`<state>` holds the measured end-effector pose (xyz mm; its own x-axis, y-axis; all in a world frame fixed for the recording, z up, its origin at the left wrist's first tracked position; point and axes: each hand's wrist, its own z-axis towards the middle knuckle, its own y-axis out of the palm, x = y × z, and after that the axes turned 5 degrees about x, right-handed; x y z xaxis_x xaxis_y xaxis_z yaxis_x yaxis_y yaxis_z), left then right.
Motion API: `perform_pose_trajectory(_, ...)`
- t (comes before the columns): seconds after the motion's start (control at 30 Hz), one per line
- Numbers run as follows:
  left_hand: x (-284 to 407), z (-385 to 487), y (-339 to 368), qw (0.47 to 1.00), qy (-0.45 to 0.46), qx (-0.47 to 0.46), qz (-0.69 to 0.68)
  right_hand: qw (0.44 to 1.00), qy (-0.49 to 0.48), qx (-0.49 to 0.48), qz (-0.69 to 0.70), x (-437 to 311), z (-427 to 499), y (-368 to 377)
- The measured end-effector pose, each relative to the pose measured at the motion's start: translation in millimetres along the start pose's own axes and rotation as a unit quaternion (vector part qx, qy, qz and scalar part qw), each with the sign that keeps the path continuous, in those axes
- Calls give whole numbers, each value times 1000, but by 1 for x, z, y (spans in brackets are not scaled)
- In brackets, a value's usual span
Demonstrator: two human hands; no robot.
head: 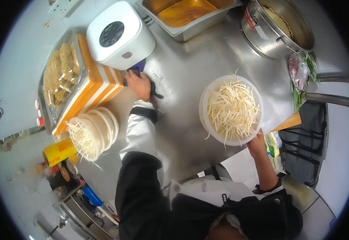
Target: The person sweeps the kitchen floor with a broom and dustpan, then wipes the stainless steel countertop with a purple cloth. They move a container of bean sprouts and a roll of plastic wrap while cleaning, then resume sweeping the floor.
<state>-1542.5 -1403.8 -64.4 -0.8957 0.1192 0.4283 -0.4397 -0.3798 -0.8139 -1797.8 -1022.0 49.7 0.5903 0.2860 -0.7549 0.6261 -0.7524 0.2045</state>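
My right hand (256, 144) grips the near right rim of a round translucent plastic tub (203, 105), which is heaped with bean sprouts (233, 109). My left hand (139, 85) reaches to the back left, beside the white rice cooker (123, 33); its fingers touch a dark purple and black thing (139, 66), too hidden to name. A black strap-like end (156, 92) lies by that wrist. At the left, several translucent tubs (104, 126) stand nested and tilted, with bean sprouts (84, 139) in the front one.
An orange-and-white striped box (98, 90) holds up a clear-lidded tray of fried food (62, 72). A yellow roll (59, 152) lies at the left edge. Behind stand a steel pan of orange liquid (183, 30) and a steel pot (261, 36). Bagged food and green stalks (300, 75) lie at the right.
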Motion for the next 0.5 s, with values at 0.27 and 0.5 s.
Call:
perform_pose_trajectory(0.27,80,-134,-33,870,288,-255,-307,1000,6,11,16,-13,-4,-8)
perform_pose_trajectory(0.5,91,-26,11,939,180,-42,-289,998,-21,38,36,-15,-1,-23)
